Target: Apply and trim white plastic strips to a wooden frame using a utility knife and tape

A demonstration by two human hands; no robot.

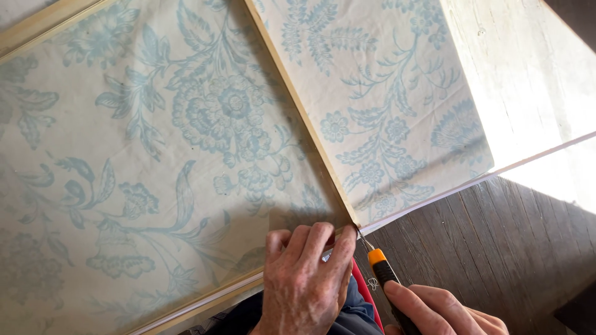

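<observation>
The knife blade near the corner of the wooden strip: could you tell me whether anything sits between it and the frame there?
Nothing visible does. The blade tip of the utility knife in the right hand reaches the corner of the wooden strip; the left hand presses beside it, not across the path.

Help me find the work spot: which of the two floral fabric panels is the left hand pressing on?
The larger panel left of the wooden strip; the left hand rests on its bottom edge.

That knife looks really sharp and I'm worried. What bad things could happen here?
The left hand presses the wooden frame right beside the utility knife blade; a slip might cut the fingers. The blade tip sits at the corner by the flowered fabric, so it could slice the cloth. The right hand grips low, perhaps with less control.
</observation>
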